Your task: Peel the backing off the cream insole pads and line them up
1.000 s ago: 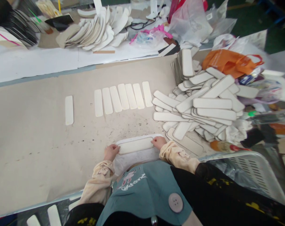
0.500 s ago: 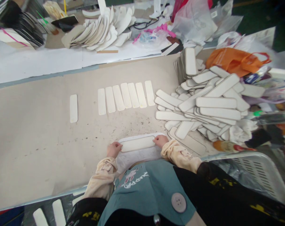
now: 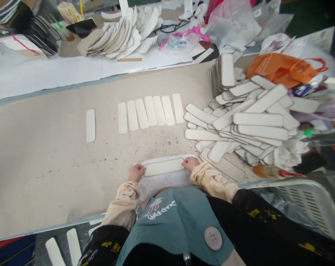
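Observation:
A long white strip with rounded corners and a dark outline [image 3: 164, 167] lies level at the table's near edge, over a whitish sheet [image 3: 167, 180]. My left hand [image 3: 137, 173] pinches its left end, and my right hand [image 3: 190, 163] pinches its right end. Both hands have thumb and fingers closed on the strip. Beyond them, several plain cream strips [image 3: 141, 113] stand side by side in a row. One more cream strip [image 3: 90, 125] lies apart to the left. Just right of my right hand, a larger outlined piece [image 3: 223, 165] lies flat under the edge of a heap.
A heap of outlined white strips [image 3: 257, 119] covers the right side, with an orange bag [image 3: 280, 69] behind it. A bottle with a red tip [image 3: 269, 171] lies near a white plastic basket [image 3: 306, 199]. Curved white pieces [image 3: 123, 35] are stacked along the back.
The whole view has shifted slightly, so the table things sit a little further right. Both hands keep their grip on the strip's ends, and the row of strips is the same.

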`<state>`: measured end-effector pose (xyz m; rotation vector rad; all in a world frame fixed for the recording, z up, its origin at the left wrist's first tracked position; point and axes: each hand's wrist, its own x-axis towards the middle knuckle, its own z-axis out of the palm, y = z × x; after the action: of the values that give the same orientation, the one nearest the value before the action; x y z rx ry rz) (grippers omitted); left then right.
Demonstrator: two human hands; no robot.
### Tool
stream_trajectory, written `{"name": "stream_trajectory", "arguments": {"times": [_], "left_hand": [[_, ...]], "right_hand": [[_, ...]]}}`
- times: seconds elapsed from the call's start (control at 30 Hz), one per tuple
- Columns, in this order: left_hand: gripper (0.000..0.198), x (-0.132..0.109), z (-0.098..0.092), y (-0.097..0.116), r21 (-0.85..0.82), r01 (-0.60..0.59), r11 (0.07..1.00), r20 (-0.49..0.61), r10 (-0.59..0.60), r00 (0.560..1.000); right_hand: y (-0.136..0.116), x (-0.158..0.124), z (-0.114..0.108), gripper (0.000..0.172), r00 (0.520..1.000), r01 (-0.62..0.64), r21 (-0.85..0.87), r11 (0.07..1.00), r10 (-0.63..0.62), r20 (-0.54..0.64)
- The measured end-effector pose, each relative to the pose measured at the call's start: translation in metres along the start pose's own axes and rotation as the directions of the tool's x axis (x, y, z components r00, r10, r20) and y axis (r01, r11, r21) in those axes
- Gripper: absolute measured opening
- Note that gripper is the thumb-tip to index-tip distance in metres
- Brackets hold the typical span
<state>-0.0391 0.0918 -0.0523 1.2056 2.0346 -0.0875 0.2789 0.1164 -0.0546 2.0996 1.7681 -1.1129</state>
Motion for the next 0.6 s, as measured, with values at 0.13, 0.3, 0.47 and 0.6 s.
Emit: {"name": "stream_trajectory", "arguments": {"times": [0.13, 0.3, 0.47, 0.6], "left_hand": [[0.019, -0.0001, -0.0009, 0.0010, 0.020, -0.004, 1.000, 0.007, 0.004, 1.000], [0.021, 0.0028, -0.0016, -0.0003, 0.059, -0.018, 0.998, 0.025, 0.016, 1.000], [0.019, 0.0015, -0.0037, 0.0028, 0.089, -0.036, 0.995, 0.024, 0.034, 0.999], [0.018, 0.0000, -0.0038, 0.0040, 0.076, -0.030, 0.997, 0.020, 0.028, 0.999]], "right_hand": [[-0.0002, 0.0010, 0.0007, 0.015, 1.000, -0.016, 0.005, 1.000, 0.016, -0.010], [-0.0038, -0.0008, -0.0033, 0.013, 0.999, -0.043, 0.014, 0.999, 0.043, 0.000], [-0.0031, 0.0002, -0.0033, 0.014, 0.999, -0.041, 0.002, 0.999, 0.041, 0.002], [-0.0009, 0.0027, -0.0003, 0.014, 1.000, -0.026, -0.021, 0.999, 0.026, 0.006]]}}
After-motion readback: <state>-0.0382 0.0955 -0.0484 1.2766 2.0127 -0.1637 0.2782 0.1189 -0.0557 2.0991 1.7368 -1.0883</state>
